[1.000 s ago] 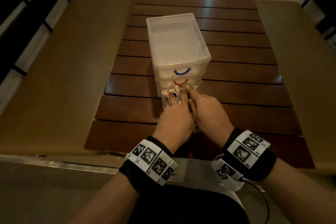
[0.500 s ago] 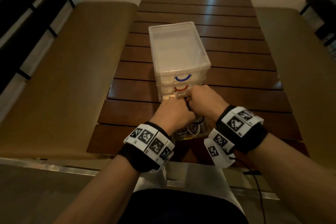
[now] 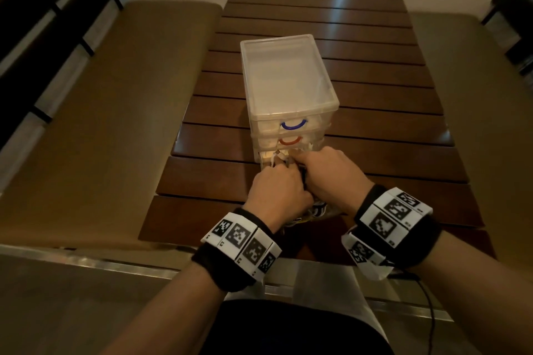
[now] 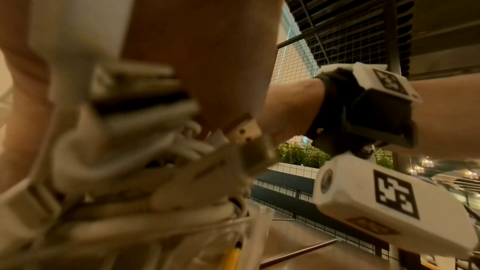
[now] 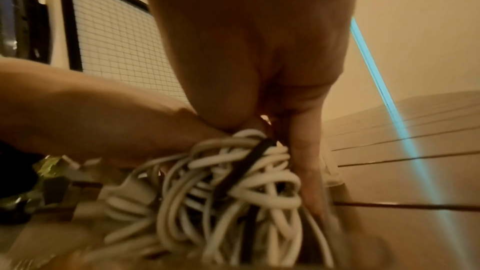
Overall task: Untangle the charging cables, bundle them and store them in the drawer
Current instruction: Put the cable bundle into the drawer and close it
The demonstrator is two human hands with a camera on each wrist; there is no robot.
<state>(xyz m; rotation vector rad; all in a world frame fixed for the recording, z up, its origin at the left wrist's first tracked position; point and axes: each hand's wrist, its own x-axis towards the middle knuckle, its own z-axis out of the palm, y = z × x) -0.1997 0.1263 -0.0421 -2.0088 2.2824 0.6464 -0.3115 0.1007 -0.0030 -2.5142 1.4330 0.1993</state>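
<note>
White and black charging cables (image 5: pixel 233 182) are now gripped as one mass by both hands, the left hand (image 3: pixel 277 193) and the right hand (image 3: pixel 331 176) being closed around them. A second ago the fingers were reaching into the lowest drawer (image 3: pixel 268 157) of the clear plastic drawer unit (image 3: pixel 288 81); since then the hands were drawn nearer and higher, so the cables seem lifted out of it. Untangling on the wooden table (image 3: pixel 389 153) is judged to come next.
</note>
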